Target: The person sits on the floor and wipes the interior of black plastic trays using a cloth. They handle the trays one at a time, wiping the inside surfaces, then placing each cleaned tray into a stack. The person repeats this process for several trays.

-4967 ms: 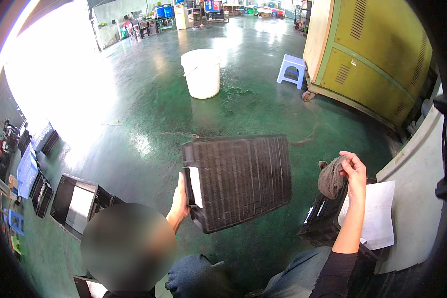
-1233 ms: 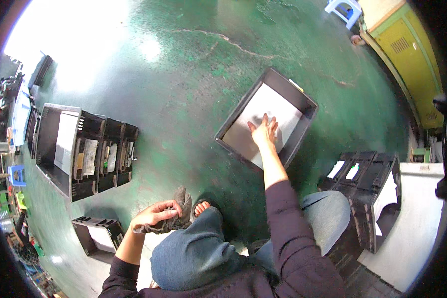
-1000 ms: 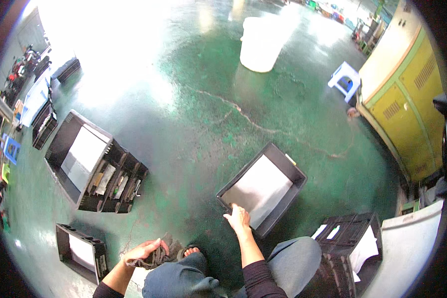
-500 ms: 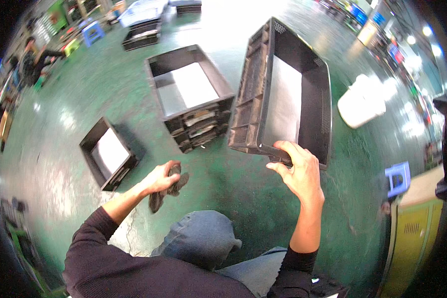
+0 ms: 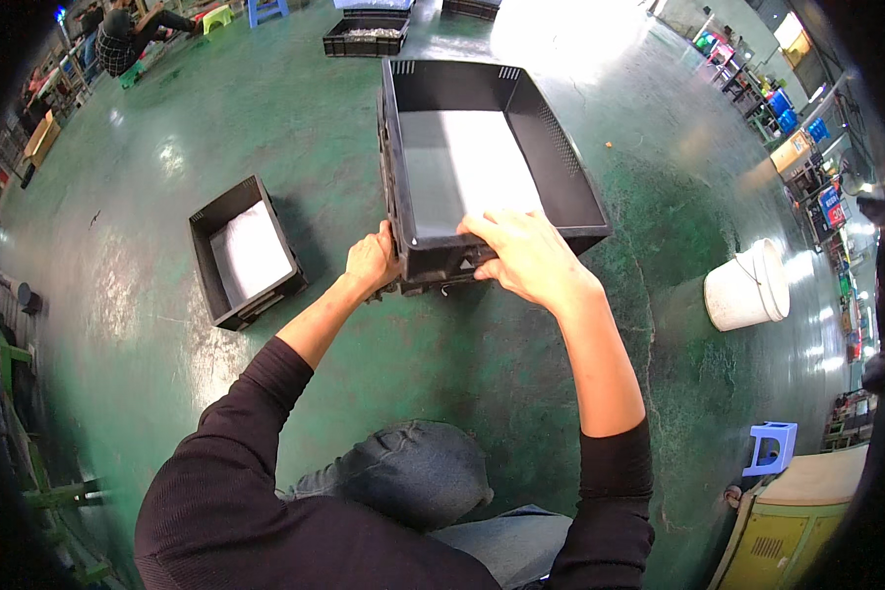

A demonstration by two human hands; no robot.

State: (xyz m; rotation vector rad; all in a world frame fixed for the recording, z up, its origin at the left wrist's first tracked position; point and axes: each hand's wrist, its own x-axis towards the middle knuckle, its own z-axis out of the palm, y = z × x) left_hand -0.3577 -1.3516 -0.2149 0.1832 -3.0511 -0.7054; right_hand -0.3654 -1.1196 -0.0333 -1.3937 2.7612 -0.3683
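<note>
A large black plastic crate with a pale, flat bottom is in front of me. My right hand grips its near rim, fingers over the edge and thumb below. At the near left corner, my left hand is closed against the crate's outer side, its fingertips partly hidden. A bit of the dark rag seems to show under that hand. Whatever lies beneath the large crate is mostly covered by it.
A smaller black crate with a pale bottom stands on the green floor at left. To the right are a white bucket, a blue stool and a yellow-green cabinet. More crates and a seated person are farther off.
The large crate has moved left and levelled out, now over where the stack of crates stood. My left hand, with the rag, has gone up to the crate's side. My view has shifted.
</note>
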